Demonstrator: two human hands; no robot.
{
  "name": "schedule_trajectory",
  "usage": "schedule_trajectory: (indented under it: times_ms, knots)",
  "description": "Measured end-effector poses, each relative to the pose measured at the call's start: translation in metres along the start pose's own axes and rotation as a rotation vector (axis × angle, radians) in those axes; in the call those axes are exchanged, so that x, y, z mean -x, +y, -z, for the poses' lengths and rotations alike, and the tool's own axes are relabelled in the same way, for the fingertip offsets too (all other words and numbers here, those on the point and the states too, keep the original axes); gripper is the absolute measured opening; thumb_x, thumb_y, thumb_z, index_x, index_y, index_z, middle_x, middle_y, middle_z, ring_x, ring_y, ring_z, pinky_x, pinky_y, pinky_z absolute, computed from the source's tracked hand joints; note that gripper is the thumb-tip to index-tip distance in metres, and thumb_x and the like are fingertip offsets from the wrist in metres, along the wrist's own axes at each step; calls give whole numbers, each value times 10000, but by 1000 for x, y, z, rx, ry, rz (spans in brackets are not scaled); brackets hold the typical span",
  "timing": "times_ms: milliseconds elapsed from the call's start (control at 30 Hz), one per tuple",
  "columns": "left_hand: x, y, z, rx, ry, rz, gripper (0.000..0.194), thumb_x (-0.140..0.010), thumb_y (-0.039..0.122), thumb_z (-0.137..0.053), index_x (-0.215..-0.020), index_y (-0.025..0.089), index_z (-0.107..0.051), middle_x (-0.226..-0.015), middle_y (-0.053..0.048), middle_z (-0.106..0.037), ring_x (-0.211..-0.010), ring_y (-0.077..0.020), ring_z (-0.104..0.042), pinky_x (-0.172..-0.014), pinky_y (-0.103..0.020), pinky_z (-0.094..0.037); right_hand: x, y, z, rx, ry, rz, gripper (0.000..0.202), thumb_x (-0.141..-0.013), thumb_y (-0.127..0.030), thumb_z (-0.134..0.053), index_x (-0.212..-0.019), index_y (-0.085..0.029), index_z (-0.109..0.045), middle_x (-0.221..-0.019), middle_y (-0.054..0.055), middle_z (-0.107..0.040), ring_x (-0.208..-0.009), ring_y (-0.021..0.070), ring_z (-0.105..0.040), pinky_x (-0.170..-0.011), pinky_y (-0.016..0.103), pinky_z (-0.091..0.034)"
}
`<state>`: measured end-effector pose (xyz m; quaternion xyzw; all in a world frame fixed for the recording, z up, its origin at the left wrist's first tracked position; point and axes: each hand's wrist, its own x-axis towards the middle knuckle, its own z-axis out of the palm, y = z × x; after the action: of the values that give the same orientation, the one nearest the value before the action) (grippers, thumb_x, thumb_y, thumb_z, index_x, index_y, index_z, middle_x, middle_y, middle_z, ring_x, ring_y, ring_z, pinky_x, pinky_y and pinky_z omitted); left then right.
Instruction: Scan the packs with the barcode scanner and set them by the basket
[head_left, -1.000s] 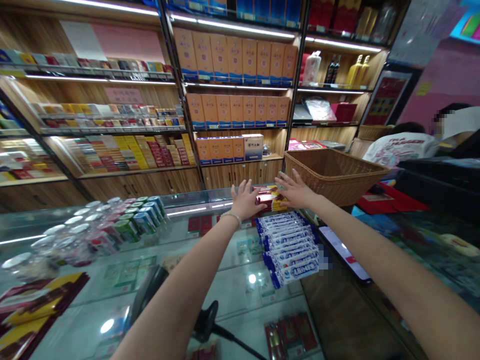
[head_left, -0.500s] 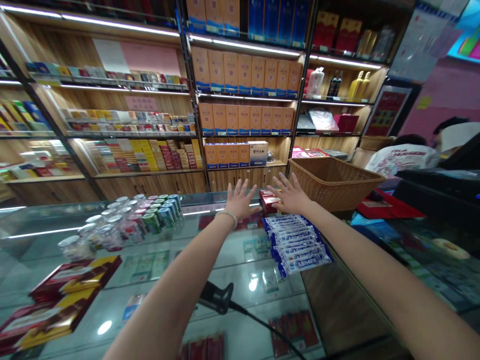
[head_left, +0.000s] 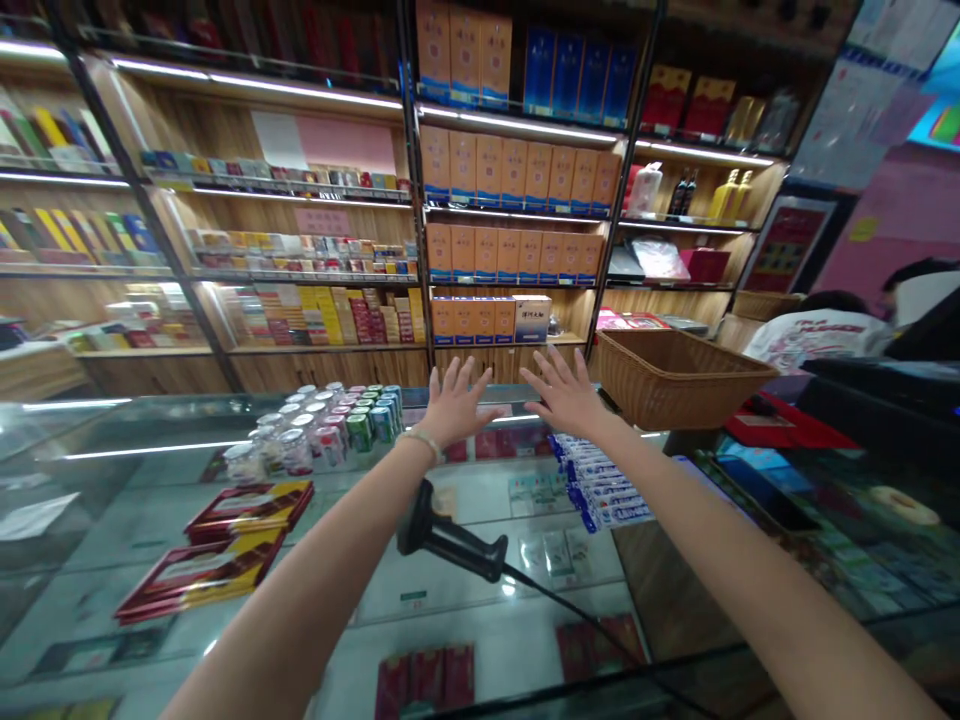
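Observation:
Both arms reach out over a glass counter (head_left: 360, 580). My left hand (head_left: 456, 405) has its fingers spread and holds nothing; a pale bracelet circles its wrist. My right hand (head_left: 566, 400), also empty with fingers apart, is above the far end of a row of blue-and-white packaged sticks (head_left: 604, 485), partly covering them. Below my left forearm lies a black handheld scanner (head_left: 454, 545) with its cable. To the left of my left hand stand small jars (head_left: 281, 435) and green, blue and pink cans (head_left: 364, 420). Red-and-yellow flat packets (head_left: 232, 540) lie in two piles nearer me.
A brown wicker basket (head_left: 675, 385) stands past my right hand. Dark equipment (head_left: 885, 400) and a red sheet (head_left: 780, 425) are on the right. A person in a white shirt (head_left: 817, 330) is behind them. Shelves with orange boxes (head_left: 517, 165) line the back wall.
The view has turned to the left, so the counter goods appear further right. My left hand has moved left, away from my right hand; more of the scanner shows. Both hands stay spread.

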<state>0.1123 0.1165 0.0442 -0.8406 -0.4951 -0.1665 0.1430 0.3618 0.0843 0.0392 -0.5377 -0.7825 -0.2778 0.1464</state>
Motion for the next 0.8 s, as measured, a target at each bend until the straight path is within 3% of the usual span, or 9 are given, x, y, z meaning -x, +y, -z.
schedule_trajectory:
  times_ms: [200,500,667,800]
  knots:
    - [52,-30,24,-49,176,-27,734,-966,630,-551,-1595,266,-455,-1724,-168,-290,-1609,-406,-189,-1269,-695,-117,8,-51,21,-68,120,11,616,-1051,-553,-435,-1594,-262,-448,-1734,137,-285,-1622,348,-142,-1271,677,23]
    - [119,-65,48,-91,237,25,710,-958,598,-587,-1573,258,-489,-1695,-171,-354,-1590,-425,-235,-1273,-695,-118,12,-118,42,-143,178,-23,592,-1046,-556,-450,-1560,-267,-502,-1714,150,-328,-1604,365,-189,-1260,694,-1]
    - [152,-82,54,-83,276,49,660,-941,598,-616,-1514,275,-565,-1670,-149,-408,-1580,-420,-265,-1280,-678,-150,21,-153,51,-159,217,-49,575,-1042,-548,-471,-1535,-259,-533,-1716,156,-321,-1602,372,-194,-1259,697,-7]
    - [172,-94,48,-100,336,2,570,-961,546,-612,-1480,313,-594,-1672,-92,-423,-1601,-377,-236,-1303,-645,-109,29,-174,47,-159,256,-59,570,-1031,-555,-495,-1514,-257,-556,-1706,157,-344,-1601,372,-193,-1257,690,-11]
